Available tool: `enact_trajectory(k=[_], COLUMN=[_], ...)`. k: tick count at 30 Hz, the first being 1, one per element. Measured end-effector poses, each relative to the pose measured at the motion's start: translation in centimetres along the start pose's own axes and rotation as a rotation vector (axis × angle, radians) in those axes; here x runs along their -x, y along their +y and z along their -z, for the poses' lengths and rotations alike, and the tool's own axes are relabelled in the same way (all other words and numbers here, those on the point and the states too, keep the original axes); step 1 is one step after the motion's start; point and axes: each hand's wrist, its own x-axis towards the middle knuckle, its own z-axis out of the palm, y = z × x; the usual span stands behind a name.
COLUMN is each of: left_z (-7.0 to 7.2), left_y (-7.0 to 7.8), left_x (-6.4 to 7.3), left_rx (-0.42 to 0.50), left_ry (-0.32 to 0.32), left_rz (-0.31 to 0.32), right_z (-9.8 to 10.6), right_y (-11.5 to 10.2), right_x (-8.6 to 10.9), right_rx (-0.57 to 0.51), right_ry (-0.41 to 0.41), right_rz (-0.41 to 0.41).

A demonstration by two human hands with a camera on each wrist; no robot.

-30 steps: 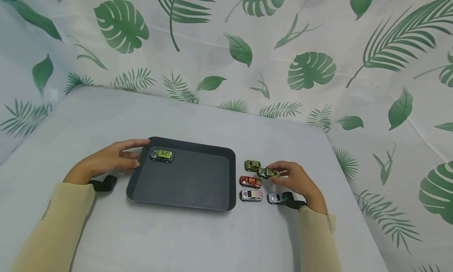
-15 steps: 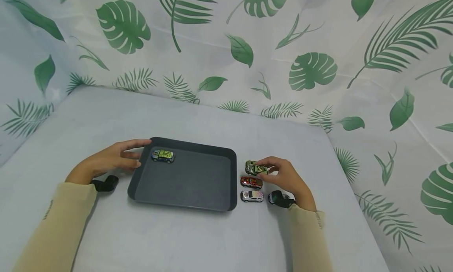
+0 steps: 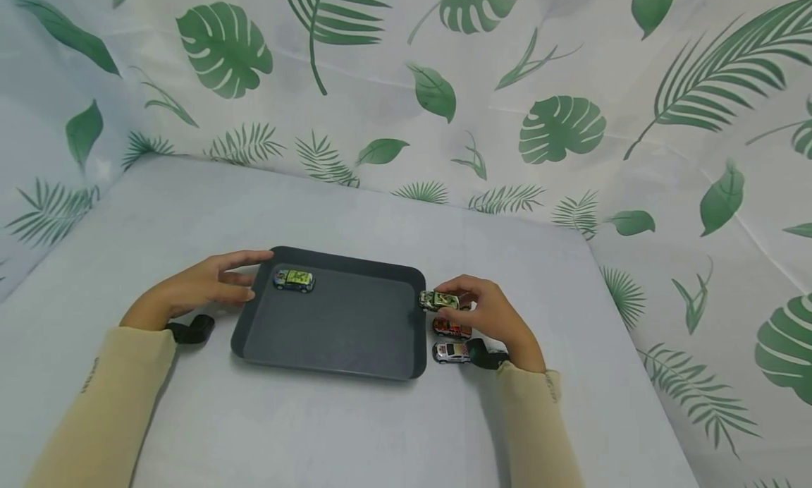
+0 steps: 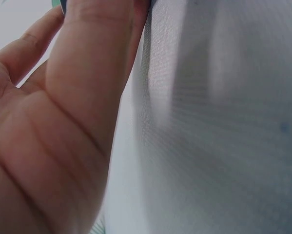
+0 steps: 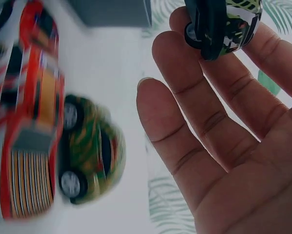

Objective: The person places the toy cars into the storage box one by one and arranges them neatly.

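Note:
My right hand (image 3: pixel 485 312) pinches a green-and-white patterned toy car (image 3: pixel 436 300), held at the right rim of a dark grey tray (image 3: pixel 342 329). In the right wrist view, the held car (image 5: pixel 239 23) shows partly, at the fingertips. My left hand (image 3: pixel 206 285) lies at the tray's left side, its extended fingers touching the rim. A yellow-green toy car (image 3: pixel 294 281) sits in the tray's far left corner. Below my right hand are a red toy car (image 3: pixel 449 328) and a white one (image 3: pixel 447 352). A camouflage toy car (image 5: pixel 89 151) appears beside them in the right wrist view.
A white cloth (image 3: pixel 304 431) covers the table, and a leaf-print sheet (image 3: pixel 380 72) hangs behind and to the right. Each wrist wears a black camera, the right one (image 3: pixel 487 354) overlapping the white car in the head view.
My right hand has carried the green-and-white toy car left, past the camouflage car, to the tray's right rim. My left hand has stayed at the tray. The silver car is now hidden.

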Motion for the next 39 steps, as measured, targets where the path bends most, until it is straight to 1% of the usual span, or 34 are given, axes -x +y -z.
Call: enact_trajectory(k=[4,11,18,23,26,35,39], left_z=[0.0,0.0,0.1,0.2,0.2,0.3,0.3], left_y=[-0.1,-0.1,-0.1,-0.1,-0.2,-0.2,-0.1], left_x=[-0.1,-0.1,-0.1,0.0,0.0,-0.1,-0.1], left_rx=[0.007,0.016,0.023,0.025,0.021,0.034,0.042], left_ry=[-0.004,-0.006,-0.011,-0.011,-0.008,-0.008,-0.012], left_rz=[-0.001,-0.006,-0.012,-0.015,-0.011,-0.013,-0.018], right_z=[-0.6,-1.7,-2.7,-3.6,-4.2,-6.0,-6.8], right_y=[-0.6,-1.5,-2.8,-3.6,-4.0,-5.3,-5.9], right_x=[-0.6,-1.6,-2.6,-3.2,-3.6,-4.7,-5.1], right_rx=[-0.032,-0.043,-0.051,-0.076,-0.091,-0.125,-0.121], right_ry=[-0.01,-0.025,-0.033,-0.027,-0.037,-0.086,-0.092], right_rz=[0.01,0.048,0.012,-0.021,-0.03,-0.025,-0.008])
